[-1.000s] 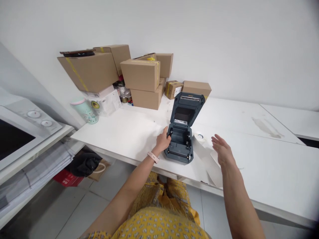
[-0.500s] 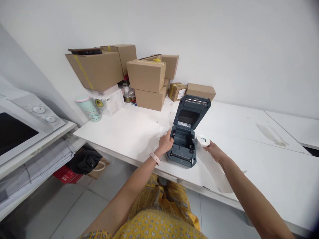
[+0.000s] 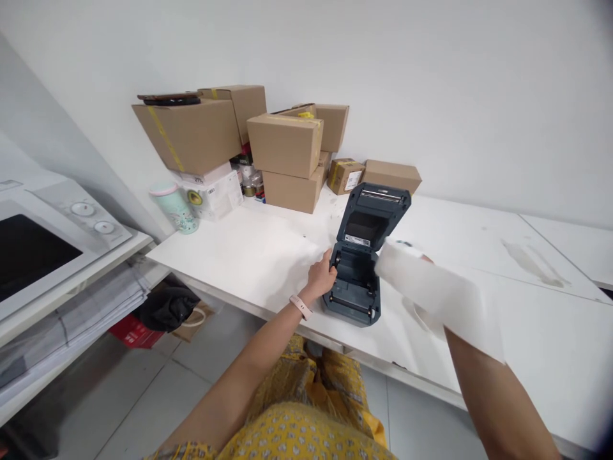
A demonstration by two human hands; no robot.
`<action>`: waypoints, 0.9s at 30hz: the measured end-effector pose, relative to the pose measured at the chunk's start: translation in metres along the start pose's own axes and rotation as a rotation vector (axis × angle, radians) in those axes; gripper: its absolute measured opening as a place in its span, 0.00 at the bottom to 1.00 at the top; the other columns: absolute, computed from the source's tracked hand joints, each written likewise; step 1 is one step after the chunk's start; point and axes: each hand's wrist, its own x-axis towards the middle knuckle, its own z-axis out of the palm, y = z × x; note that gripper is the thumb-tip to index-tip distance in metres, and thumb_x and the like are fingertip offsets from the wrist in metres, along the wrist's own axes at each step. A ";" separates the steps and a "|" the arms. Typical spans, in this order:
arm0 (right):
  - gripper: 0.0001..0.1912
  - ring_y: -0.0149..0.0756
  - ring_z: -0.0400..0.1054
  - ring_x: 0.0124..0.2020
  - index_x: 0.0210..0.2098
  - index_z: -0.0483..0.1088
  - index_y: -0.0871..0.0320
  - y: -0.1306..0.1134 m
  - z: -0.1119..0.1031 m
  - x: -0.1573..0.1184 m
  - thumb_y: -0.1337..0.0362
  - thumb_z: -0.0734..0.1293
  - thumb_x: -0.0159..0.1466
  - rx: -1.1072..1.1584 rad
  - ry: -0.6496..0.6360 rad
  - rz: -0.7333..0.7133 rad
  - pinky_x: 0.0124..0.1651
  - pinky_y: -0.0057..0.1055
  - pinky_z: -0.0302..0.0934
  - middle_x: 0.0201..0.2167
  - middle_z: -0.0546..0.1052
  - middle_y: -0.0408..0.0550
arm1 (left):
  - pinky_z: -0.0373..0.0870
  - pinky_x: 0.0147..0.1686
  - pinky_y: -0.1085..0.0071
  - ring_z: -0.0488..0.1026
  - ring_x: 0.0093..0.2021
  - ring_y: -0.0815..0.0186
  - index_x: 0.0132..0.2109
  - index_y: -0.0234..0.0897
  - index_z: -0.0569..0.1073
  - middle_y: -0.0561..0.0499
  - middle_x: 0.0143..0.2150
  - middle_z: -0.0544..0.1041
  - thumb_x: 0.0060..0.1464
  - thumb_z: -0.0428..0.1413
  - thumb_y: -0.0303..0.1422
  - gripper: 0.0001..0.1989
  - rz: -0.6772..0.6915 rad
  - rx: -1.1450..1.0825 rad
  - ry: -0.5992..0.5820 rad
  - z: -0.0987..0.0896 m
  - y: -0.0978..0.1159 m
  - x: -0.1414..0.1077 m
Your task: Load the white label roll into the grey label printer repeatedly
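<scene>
Left hand (image 3: 320, 276) clasps the side of the lid-up printer (image 3: 349, 295) on the white table (image 3: 230, 255). Right hand (image 3: 427, 259) mostly behind a blurred paper roll (image 3: 393, 254) and trailing strip (image 3: 443, 295); can't tell its grip. Seems mid-handling; moving the roll calls for keeping the strip untangled.
</scene>
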 end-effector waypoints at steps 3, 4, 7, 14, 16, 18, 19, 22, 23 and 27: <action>0.30 0.48 0.74 0.45 0.55 0.68 0.53 -0.024 0.009 0.022 0.52 0.71 0.55 -0.155 -0.223 -0.002 0.43 0.37 0.69 0.47 0.79 0.51 | 0.67 0.53 0.59 0.75 0.51 0.53 0.72 0.36 0.49 0.43 0.50 0.79 0.62 0.43 0.30 0.32 0.019 0.014 -0.024 -0.001 0.000 0.000; 0.29 0.47 0.74 0.44 0.53 0.69 0.54 -0.029 0.015 0.030 0.53 0.72 0.53 -0.267 -0.268 -0.011 0.43 0.36 0.68 0.46 0.79 0.51 | 0.67 0.52 0.59 0.75 0.51 0.53 0.72 0.35 0.48 0.42 0.50 0.79 0.62 0.43 0.30 0.32 0.028 0.022 -0.026 -0.002 0.000 0.000; 0.30 0.46 0.74 0.42 0.50 0.69 0.54 -0.035 0.032 0.051 0.53 0.73 0.49 -0.599 -0.425 -0.020 0.41 0.35 0.65 0.45 0.79 0.51 | 0.66 0.53 0.59 0.75 0.52 0.52 0.72 0.34 0.49 0.40 0.52 0.78 0.62 0.43 0.30 0.32 0.040 0.050 -0.019 -0.002 0.001 0.000; 0.35 0.52 0.73 0.47 0.52 0.68 0.57 -0.031 0.052 0.072 0.50 0.73 0.47 -0.794 -0.639 0.051 0.44 0.38 0.64 0.49 0.77 0.56 | 0.67 0.52 0.59 0.75 0.51 0.52 0.72 0.34 0.49 0.41 0.52 0.79 0.62 0.42 0.29 0.32 0.025 0.069 -0.015 -0.002 0.002 0.000; 0.35 0.54 0.73 0.48 0.52 0.69 0.59 -0.027 0.056 0.075 0.50 0.73 0.48 -0.795 -0.670 0.058 0.46 0.40 0.64 0.49 0.77 0.57 | 0.67 0.53 0.59 0.75 0.52 0.52 0.71 0.34 0.50 0.41 0.53 0.78 0.62 0.42 0.29 0.32 0.027 0.065 -0.008 -0.002 0.002 0.000; 0.34 0.54 0.73 0.48 0.51 0.71 0.60 -0.023 0.059 0.079 0.50 0.73 0.49 -0.789 -0.699 0.056 0.47 0.40 0.64 0.49 0.78 0.57 | 0.67 0.53 0.59 0.75 0.53 0.52 0.71 0.36 0.51 0.42 0.53 0.78 0.61 0.43 0.29 0.31 0.025 0.055 -0.003 -0.001 0.001 0.000; 0.33 0.54 0.73 0.48 0.51 0.71 0.60 -0.021 0.060 0.080 0.50 0.73 0.49 -0.785 -0.708 0.053 0.48 0.41 0.65 0.49 0.78 0.57 | 0.67 0.53 0.59 0.75 0.53 0.52 0.71 0.36 0.52 0.42 0.53 0.78 0.61 0.43 0.29 0.31 0.025 0.046 0.001 -0.001 0.001 0.000; 0.35 0.57 0.73 0.50 0.53 0.72 0.60 -0.017 0.060 0.082 0.51 0.75 0.49 -0.774 -0.703 0.037 0.51 0.43 0.66 0.50 0.78 0.58 | 0.66 0.54 0.58 0.75 0.53 0.51 0.70 0.36 0.54 0.42 0.55 0.78 0.60 0.44 0.29 0.31 0.027 0.008 0.014 -0.001 0.000 0.000; 0.36 0.58 0.71 0.53 0.56 0.71 0.60 -0.017 0.060 0.080 0.51 0.74 0.50 -0.772 -0.683 0.027 0.53 0.44 0.65 0.53 0.77 0.60 | 0.66 0.55 0.58 0.75 0.53 0.51 0.70 0.37 0.55 0.42 0.55 0.77 0.60 0.45 0.29 0.31 0.024 -0.009 0.018 -0.001 0.000 0.000; 0.30 0.51 0.62 0.64 0.64 0.63 0.60 -0.023 0.060 0.049 0.55 0.64 0.65 -0.662 -0.540 -0.129 0.63 0.45 0.59 0.64 0.67 0.58 | 0.66 0.56 0.60 0.75 0.55 0.54 0.69 0.40 0.57 0.46 0.55 0.78 0.60 0.47 0.29 0.30 0.014 -0.107 0.027 -0.001 -0.003 0.001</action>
